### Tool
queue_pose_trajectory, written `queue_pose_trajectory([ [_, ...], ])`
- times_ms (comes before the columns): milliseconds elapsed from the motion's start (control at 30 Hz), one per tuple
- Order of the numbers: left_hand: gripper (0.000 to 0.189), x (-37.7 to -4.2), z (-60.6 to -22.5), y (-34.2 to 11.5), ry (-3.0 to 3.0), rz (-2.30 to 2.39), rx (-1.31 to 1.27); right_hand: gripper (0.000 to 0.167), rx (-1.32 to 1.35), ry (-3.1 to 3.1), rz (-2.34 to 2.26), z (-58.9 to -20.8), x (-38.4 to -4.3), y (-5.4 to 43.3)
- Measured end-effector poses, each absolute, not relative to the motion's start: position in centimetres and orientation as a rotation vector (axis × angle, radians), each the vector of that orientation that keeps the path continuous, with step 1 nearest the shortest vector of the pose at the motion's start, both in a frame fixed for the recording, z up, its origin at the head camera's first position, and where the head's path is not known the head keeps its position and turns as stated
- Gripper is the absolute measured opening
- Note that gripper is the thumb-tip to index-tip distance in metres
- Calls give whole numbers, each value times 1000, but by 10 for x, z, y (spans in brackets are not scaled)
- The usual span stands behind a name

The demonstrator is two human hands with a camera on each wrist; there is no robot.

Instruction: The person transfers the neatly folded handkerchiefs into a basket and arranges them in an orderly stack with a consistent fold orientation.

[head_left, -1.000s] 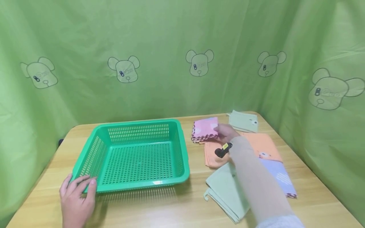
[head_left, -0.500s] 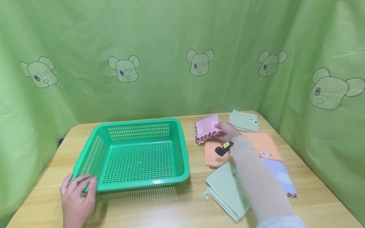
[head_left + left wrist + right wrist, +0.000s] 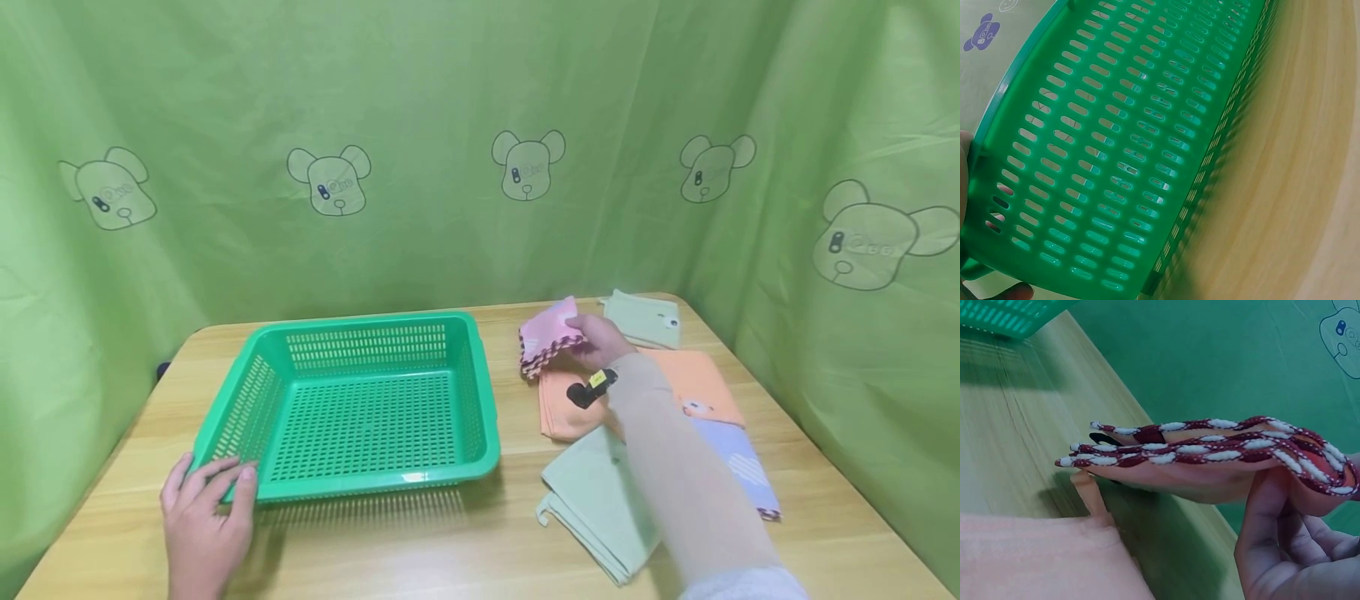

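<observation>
My left hand [image 3: 204, 525] grips the front left corner of a green plastic basket [image 3: 360, 486], its fingers over the rim. Slotted walls and a gridded floor show, with nothing lying inside. Over on the right, my right hand [image 3: 600, 340] pinches a folded pink hand towel [image 3: 546, 332] by its right side. Its dark red and white stitched edges [image 3: 1191, 452] fan apart in layers in the right wrist view. The towel's lower edge hangs over a folded peach towel [image 3: 558, 404], part of which lies hidden under my wrist.
A small pale green cloth [image 3: 637, 319] lies at the back right corner. Near my right forearm are another peach towel [image 3: 693, 375], a blue-purple towel [image 3: 738, 458] and a larger pale green cloth [image 3: 600, 492]. Green curtains [image 3: 420, 83] close in the wooden table [image 3: 420, 550].
The pink towel has come up off the table, tilting and shifting slightly right with my right hand. My left hand and the basket have stayed put.
</observation>
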State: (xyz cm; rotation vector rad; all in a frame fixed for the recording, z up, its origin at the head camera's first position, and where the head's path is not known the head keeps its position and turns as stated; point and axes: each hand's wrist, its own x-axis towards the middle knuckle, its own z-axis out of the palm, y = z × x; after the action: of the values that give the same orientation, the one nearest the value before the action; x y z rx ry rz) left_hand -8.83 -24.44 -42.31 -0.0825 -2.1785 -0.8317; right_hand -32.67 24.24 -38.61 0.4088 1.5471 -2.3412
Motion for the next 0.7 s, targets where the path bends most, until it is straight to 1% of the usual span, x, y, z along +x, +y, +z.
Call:
queue_pose_trajectory([
  [133, 18, -88, -423, -244, -2179, -837, -83, 20, 433, 1469, -2404, -383, -328, 241],
  [333, 18, -87, -422, -244, -2182, -842, -81, 16, 444, 1514, -2405, -379, -326, 239],
  [633, 18, -87, -421, -243, -2173, -840, -84, 19, 407, 1540, -2415, -374, -324, 237],
  [700, 18, -88, -421, -243, -2172, -835, -85, 21, 405, 1566, -2401, -372, -323, 237],
])
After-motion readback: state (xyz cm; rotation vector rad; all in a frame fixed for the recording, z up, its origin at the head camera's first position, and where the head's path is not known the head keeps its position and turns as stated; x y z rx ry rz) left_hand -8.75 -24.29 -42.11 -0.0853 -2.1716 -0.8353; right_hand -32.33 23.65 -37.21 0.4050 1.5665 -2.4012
